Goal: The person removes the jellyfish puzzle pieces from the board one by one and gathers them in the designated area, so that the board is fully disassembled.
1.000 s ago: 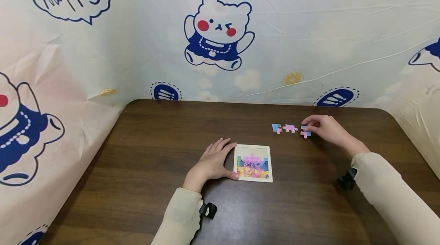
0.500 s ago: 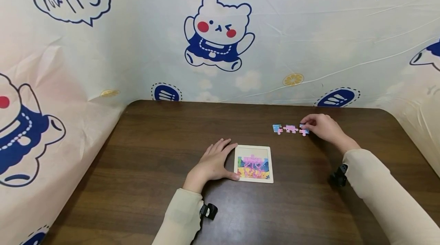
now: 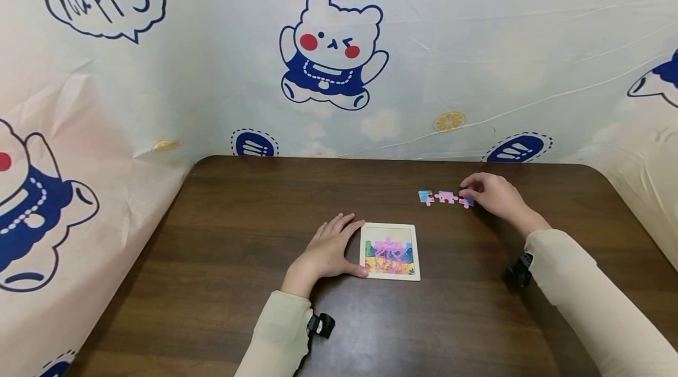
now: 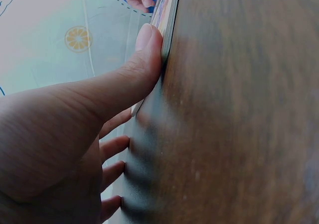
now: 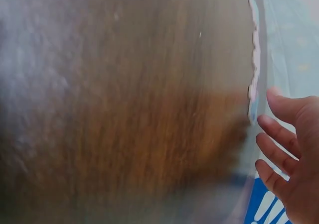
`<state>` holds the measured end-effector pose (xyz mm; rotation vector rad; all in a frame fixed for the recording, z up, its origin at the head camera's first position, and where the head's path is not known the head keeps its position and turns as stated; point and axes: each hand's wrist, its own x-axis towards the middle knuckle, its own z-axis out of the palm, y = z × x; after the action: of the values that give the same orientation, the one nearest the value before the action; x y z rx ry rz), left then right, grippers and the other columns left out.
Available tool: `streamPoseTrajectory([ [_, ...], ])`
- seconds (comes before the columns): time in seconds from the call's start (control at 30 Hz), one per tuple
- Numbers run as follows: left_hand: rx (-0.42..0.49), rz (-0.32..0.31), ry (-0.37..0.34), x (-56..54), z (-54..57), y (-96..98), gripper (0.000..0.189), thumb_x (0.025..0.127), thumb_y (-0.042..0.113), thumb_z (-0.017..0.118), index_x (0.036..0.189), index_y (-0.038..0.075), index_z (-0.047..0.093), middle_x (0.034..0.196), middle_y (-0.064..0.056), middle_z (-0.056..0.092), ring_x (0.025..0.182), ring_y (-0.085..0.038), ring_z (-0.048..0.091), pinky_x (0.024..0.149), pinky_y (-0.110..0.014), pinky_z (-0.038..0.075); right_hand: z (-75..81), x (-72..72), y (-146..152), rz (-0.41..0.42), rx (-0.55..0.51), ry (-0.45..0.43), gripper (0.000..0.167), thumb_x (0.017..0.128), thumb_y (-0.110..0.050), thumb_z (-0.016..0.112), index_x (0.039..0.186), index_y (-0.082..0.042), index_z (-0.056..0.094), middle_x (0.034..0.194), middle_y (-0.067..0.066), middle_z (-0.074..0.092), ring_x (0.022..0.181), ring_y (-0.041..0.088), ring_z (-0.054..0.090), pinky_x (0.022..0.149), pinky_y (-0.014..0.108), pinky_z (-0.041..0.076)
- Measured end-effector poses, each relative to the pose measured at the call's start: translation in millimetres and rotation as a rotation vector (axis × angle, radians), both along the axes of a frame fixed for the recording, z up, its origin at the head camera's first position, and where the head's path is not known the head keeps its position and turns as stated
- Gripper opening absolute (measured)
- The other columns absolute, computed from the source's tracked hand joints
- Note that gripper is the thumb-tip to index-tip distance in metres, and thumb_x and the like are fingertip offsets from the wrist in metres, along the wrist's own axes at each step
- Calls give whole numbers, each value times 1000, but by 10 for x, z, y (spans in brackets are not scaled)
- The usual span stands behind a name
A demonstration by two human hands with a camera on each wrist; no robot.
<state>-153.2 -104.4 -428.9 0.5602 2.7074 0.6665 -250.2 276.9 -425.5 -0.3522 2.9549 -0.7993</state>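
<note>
A big brown wooden table (image 3: 233, 236) with round far corners, streaky grain and a shiny patch of light (image 3: 360, 321) near six o'clock. In the clock's middle, lying flat, a square cream puzzle tray (image 3: 388, 233). Inside, toward six, a pink, yellow, blue and green jigsaw picture (image 3: 390, 257); at twelve, cream board.

At nine o'clock, the left hand (image 3: 329, 252): fingers spread wide, thumb and pointing finger touching the tray's side.

From one to two o'clock, in a close row: a blue-and-pink jigsaw piece (image 3: 425, 196), a pink jigsaw piece (image 3: 446, 197), then a second blue-and-pink piece (image 3: 467, 203). At two, by this last one, the right hand (image 3: 495, 193): fingers loose, thumb and pointing finger apart. Cannot tell if both touch.

Past the far edge, pale wrinkly cloth (image 3: 212, 71). On it, just before twelve, a white winking bear (image 3: 332, 47) with red cheeks; at one, a yellow orange slice (image 3: 449, 122); at ten, a dark blue oval (image 3: 255, 143); at two, another oval (image 3: 517, 148).
</note>
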Motion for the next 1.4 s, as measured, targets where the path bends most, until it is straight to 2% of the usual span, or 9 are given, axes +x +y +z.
streamPoseTrajectory([
  [0.13,3,-1,1,-1,5,-3,101,72,49,86,154,20,36,161,-7,24,150,-30,13,119,-52,13,40,56,-65,-1,-13,21,19,95,-17,68,110,-5,70,98,12,68,79,26,56,75,45,48],
  [0.3,9,1,-2,-1,19,-5,101,72,49,86,154,20,36,161,-7,25,150,-30,13,119,-53,12,71,141,-185,27,-29,56,16,95,-14,68,108,-5,71,91,9,67,75,23,55,69,39,46],
  [0.6,15,-5,-18,-6,14,-9,100,74,48,85,155,17,35,162,-8,23,150,-30,11,119,-53,10,153,363,-483,63,-73,34,18,95,-15,69,110,-5,71,96,10,68,83,25,58,72,39,50],
  [0.73,10,-2,-41,-16,-25,-12,102,74,49,84,156,18,32,163,-7,20,151,-28,8,120,-52,7,165,449,-653,82,-119,19,17,94,-12,69,109,-5,71,96,8,68,84,24,58,74,39,52],
  [0.93,17,0,-34,-36,-99,-22,105,73,53,83,157,20,30,164,-5,18,151,-25,7,120,-51,5,140,559,-920,144,-160,57,12,93,-9,70,104,-5,72,91,3,69,83,19,61,78,40,53],
  [1.2,18,0,-40,-26,-100,-25,104,74,54,83,157,20,30,164,-5,19,151,-25,7,120,-51,6,118,672,-1220,181,-213,-15,12,94,-7,68,105,-6,73,92,1,68,83,17,58,77,36,52],
  [1.4,15,-18,-42,-4,-19,-33,102,74,52,83,156,17,32,163,-8,21,151,-28,9,120,-53,7,107,728,-1387,200,-236,-48,10,93,-11,69,102,-8,73,90,-1,67,82,16,58,76,35,51],
])
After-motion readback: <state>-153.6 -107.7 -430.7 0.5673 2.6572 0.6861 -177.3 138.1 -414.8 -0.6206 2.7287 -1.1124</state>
